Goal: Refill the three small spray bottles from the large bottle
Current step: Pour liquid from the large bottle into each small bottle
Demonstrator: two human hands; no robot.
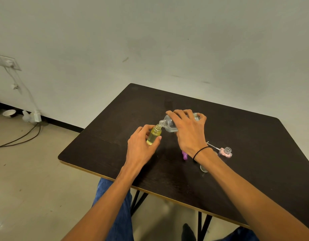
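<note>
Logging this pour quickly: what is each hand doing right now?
Left hand: grips the small yellow-tinted spray bottle.
Right hand: grips the large clear bottle, tilted over it.

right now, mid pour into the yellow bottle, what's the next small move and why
Probably ease the big bottle back upright. The right hand holds it tipped, neck at the mouth of the yellow bottle, which the left hand grips; it looks full nearly to the shoulder. The pink bottle stands open, waiting.

- Most of the big bottle (169,125) was hidden by the right hand (188,131).
- A purple thing (184,155) was half hidden behind the wrist.
</note>
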